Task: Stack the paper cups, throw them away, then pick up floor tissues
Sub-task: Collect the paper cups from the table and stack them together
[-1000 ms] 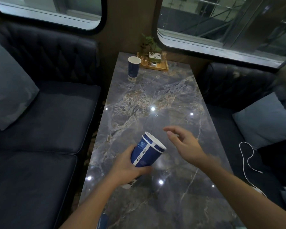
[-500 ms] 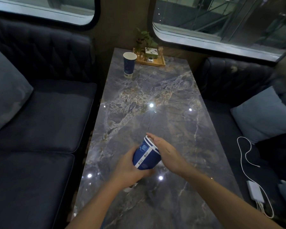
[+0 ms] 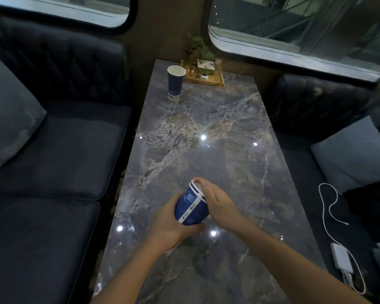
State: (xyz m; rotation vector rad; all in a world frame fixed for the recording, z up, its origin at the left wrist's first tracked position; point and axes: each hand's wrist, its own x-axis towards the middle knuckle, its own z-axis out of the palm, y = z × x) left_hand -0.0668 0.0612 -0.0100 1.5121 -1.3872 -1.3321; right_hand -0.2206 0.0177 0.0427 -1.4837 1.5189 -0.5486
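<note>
A stack of blue paper cups (image 3: 190,206) with white rims is tilted above the near part of the marble table (image 3: 206,132). My left hand (image 3: 170,222) grips the stack from below and the left. My right hand (image 3: 218,204) lies flat over the stack's mouth, palm on the rims. One more blue paper cup (image 3: 174,82) stands upright at the far left end of the table. No tissues are in sight.
A wooden tray (image 3: 206,79) with a small plant and jars stands at the table's far end. Dark sofas with grey cushions flank the table. A white charger and cable (image 3: 340,257) lie on the right seat.
My right hand came from hovering open beside the stack and now presses on its mouth. The stack stays in my left hand. The view has tipped slightly downward.
</note>
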